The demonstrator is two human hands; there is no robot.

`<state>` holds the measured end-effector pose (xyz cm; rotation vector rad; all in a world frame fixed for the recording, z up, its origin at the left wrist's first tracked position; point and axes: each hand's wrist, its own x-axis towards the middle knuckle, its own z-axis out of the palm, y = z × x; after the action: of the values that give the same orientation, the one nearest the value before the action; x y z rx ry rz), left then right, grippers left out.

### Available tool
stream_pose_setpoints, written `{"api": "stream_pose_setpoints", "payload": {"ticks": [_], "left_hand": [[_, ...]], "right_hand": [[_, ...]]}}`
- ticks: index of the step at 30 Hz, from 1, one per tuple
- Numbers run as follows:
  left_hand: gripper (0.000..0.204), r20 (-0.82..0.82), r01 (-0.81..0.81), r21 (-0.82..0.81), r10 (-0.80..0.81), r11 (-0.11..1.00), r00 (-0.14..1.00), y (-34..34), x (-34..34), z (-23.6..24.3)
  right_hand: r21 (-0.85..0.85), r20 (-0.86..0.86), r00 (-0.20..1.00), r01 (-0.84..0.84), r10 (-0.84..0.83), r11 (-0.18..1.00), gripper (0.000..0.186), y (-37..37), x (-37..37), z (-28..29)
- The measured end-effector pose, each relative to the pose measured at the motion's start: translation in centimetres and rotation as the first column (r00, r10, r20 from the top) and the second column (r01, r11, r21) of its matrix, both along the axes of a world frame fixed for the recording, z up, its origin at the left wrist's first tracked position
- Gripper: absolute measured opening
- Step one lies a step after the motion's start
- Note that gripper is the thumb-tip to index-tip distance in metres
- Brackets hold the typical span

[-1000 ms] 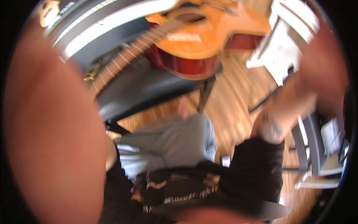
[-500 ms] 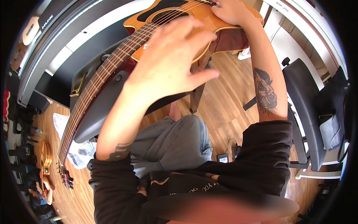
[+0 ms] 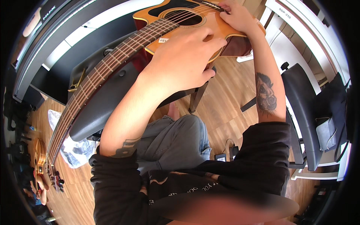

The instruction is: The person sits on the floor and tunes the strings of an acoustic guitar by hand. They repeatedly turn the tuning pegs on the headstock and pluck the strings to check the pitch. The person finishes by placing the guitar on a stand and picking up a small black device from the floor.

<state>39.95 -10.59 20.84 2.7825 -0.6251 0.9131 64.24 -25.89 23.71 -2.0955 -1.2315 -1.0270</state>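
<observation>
An acoustic guitar (image 3: 153, 47) with a light wood top and black pickguard lies face up across a black padded bench (image 3: 112, 84); its neck points to the lower left. My left hand (image 3: 183, 60) is over the near edge of the guitar body, palm down. Its fingers are bent and the thumb stands apart, with nothing seen in them. Whether it touches the wood I cannot tell. My right hand (image 3: 238, 17) is at the bridge (image 3: 212, 4), fingers bent together over the string ends. Whatever is between those fingertips is hidden.
A gold-coloured metal tool (image 3: 77, 82) lies on the bench's left part. Clear plastic bags (image 3: 77, 150) are on the wooden floor. A keyboard stands behind the bench. At right is a black chair (image 3: 303, 112) with a grey pouch (image 3: 326, 134). Another guitar (image 3: 40, 153) is at far left.
My left hand's spread fingers have bent inward, and the hand has shifted slightly to the right. My right hand stays at the bridge, its fingers now more in sight. The view has shifted a little.
</observation>
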Motion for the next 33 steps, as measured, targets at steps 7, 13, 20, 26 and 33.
{"api": "stream_pose_setpoints", "payload": {"ticks": [7, 13, 20, 26, 33], "left_hand": [[0.061, 0.052, 0.042, -0.02, -0.041, 0.999, 0.998, 0.4, -0.1, -0.7], [0.06, 0.031, 0.04, 0.027, -0.04, 0.999, 0.999, 0.0, 0.3, -0.4], [0.055, 0.264, -0.12, 0.022, 0.11, 0.993, 0.958, -0.2, -0.5, -1.0], [0.052, 0.548, 0.008, -0.079, 0.037, 0.997, 0.836, 2.6, 0.0, -3.0], [0.048, 0.578, 0.118, -0.051, -0.067, 0.992, 0.813, 3.2, 1.0, -3.2]], "right_hand": [[-0.164, -0.231, 0.96, 0.118, -0.155, 0.979, 0.045, 0.8, -0.4, 1.0], [-0.161, -0.238, 0.948, 0.177, -0.212, 0.971, 0.04, 0.8, 3.8, -1.0], [-0.074, -0.186, 0.972, 0.133, -0.145, 0.988, 0.042, 0.0, 5.3, -2.1], [-0.195, -0.21, 0.947, 0.203, -0.243, 0.96, 0.049, 1.4, 2.7, 1.2], [-0.19, -0.153, 0.961, 0.199, -0.229, 0.961, 0.055, 1.0, 4.5, -0.9]]}}
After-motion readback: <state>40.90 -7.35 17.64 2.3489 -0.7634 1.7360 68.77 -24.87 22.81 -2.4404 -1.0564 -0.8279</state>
